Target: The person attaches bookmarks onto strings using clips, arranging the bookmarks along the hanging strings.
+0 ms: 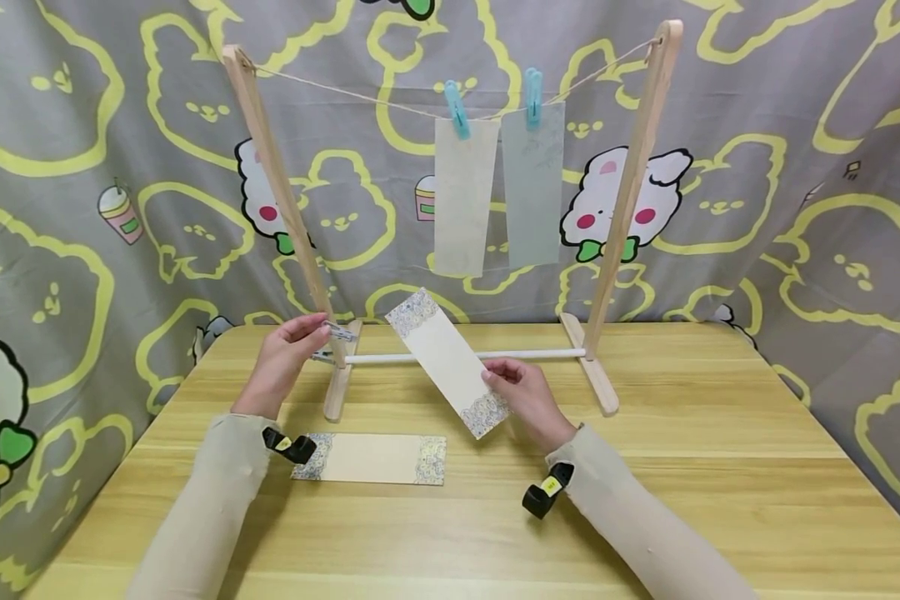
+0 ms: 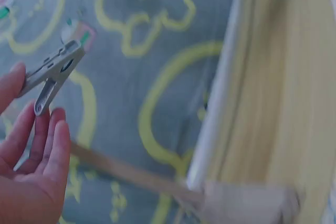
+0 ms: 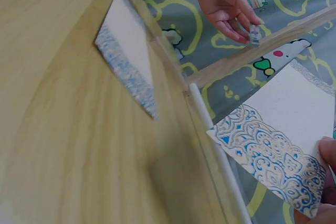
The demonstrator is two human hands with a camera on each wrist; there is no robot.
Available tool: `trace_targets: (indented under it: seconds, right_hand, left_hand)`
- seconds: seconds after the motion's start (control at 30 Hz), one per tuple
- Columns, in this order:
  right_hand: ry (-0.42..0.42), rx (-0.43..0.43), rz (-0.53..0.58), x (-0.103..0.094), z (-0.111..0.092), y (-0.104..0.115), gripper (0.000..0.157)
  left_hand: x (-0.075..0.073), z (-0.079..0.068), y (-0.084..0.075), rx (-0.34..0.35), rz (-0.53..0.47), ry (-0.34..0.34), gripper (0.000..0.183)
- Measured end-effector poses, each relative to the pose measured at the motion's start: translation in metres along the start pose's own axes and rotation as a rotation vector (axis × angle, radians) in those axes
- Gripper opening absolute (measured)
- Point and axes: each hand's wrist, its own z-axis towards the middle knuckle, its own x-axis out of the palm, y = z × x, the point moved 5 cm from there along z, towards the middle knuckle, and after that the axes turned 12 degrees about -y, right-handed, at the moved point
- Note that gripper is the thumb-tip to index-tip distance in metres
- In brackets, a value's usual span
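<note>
My left hand (image 1: 281, 362) pinches a grey clothespin (image 2: 58, 69) between thumb and fingertips, beside the left post of a wooden stand. In the right hand (image 1: 528, 396) is a cream paper card (image 1: 446, 358) with blue lace-like patterned ends, held by its lower right edge. The card tilts above the table in front of the white crossbar (image 1: 540, 354). A similar patterned card (image 1: 375, 458) lies flat on the table between the forearms. Two plain pale cards, one cream (image 1: 465, 200) and one grey-blue (image 1: 534, 192), hang from the string under blue clothespins (image 1: 457, 108).
The stand's left post (image 1: 277, 183) and right post (image 1: 630, 192) carry a sagging string (image 1: 345, 90) between their tops. Their wooden feet (image 1: 600, 387) rest on the wood-grain table (image 1: 690, 467). A grey patterned curtain (image 1: 765, 83) hangs behind and at both sides.
</note>
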Motion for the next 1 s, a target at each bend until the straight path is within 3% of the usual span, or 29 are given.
trace_targets:
  seconds: [0.23,0.5,0.9,1.0]
  right_hand:
    - [-0.026,0.029,0.061,0.005,0.002,0.01,0.023]
    - [-0.065,0.021,0.107,0.011,0.008,0.021,0.023]
    - [-0.085,-0.027,0.162,0.018,0.017,0.042,0.024]
    - [-0.092,-0.043,0.18,0.018,0.02,0.048,0.024]
  left_hand:
    - [0.023,-0.007,-0.022,0.057,-0.158,-0.005,0.016]
    - [0.043,-0.006,-0.042,0.075,-0.264,-0.035,0.013]
    - [0.067,0.002,-0.081,0.095,-0.293,-0.047,0.019]
    - [0.071,0.007,-0.094,0.109,-0.26,-0.069,0.024]
